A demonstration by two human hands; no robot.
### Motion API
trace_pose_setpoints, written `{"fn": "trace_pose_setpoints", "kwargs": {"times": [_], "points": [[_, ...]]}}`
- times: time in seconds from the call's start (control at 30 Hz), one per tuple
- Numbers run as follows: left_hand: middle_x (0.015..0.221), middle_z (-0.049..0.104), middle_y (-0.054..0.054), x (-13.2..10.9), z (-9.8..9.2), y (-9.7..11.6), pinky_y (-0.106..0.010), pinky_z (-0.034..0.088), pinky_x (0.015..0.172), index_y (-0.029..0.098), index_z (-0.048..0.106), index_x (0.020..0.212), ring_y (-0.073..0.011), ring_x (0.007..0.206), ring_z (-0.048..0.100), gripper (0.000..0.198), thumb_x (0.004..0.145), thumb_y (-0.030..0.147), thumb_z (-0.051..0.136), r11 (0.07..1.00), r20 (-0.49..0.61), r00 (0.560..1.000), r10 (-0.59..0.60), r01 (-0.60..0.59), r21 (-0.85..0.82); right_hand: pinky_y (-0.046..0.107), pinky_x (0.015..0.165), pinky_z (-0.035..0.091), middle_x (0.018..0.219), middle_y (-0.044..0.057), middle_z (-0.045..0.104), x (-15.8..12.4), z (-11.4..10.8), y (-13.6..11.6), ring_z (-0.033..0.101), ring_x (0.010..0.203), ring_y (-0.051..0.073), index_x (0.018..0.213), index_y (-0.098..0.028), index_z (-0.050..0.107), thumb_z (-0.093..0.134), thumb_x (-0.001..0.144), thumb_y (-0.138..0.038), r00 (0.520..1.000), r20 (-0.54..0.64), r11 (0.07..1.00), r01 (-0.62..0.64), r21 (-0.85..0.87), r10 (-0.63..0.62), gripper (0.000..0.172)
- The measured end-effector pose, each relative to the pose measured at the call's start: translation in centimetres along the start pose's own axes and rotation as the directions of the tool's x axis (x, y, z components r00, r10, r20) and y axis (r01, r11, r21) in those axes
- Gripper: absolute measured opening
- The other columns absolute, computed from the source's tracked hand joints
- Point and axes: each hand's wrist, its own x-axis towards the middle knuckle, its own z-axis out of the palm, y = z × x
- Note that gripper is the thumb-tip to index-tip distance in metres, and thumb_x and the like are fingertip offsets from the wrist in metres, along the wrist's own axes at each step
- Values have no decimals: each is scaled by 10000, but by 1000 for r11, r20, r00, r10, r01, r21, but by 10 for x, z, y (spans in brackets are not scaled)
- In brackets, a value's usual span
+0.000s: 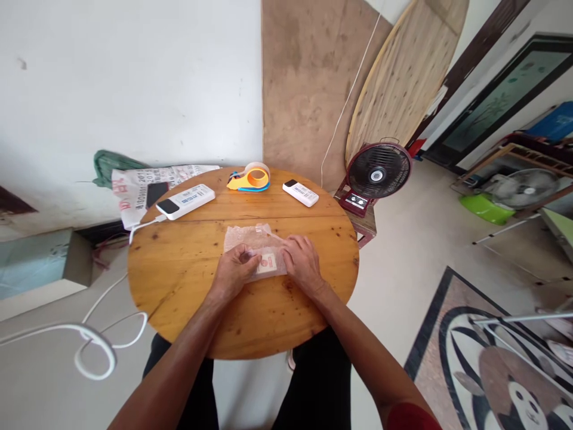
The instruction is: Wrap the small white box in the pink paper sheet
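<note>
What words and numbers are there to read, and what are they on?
None reads clearly.
White sheet by the wall: red and dark print, too blurred.
White device with a cable: blue print, too small.
Other white device: blue print, too small.
Pale packet on bubble wrap: red print, too small.

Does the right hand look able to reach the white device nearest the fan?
Likely yes: only bare tabletop shows between the right hand and the white device, though the hand would first have to leave the bubble wrap.
</note>
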Motion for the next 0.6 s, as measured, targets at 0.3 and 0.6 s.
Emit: {"fn": "trace_pose_setpoints", "kwargs": {"times": [0.3,0.6], "points": [[683,631,17,1,-7,3,-225,415,568,178,597,786,-126,602,541,269,676,421,624,997,-25,1000,10,-8,83,431,1052,229,1191,93,622,-5,4,-14,468,1178,228,1180,-212,580,442,958,-334,901,90,905,426,-9,-423,289],[737,666,-28,-14,-53,-3,-278,398,595,197,650,978,-205,687,610,369,749,470,555,770,-137,990,17,74,634,456,1048,223,1128,93,588,-1,-3,-20,451,1103,237,1210,-232,563,445,950,-307,884,145,890,455,-42,-445,296]]}}
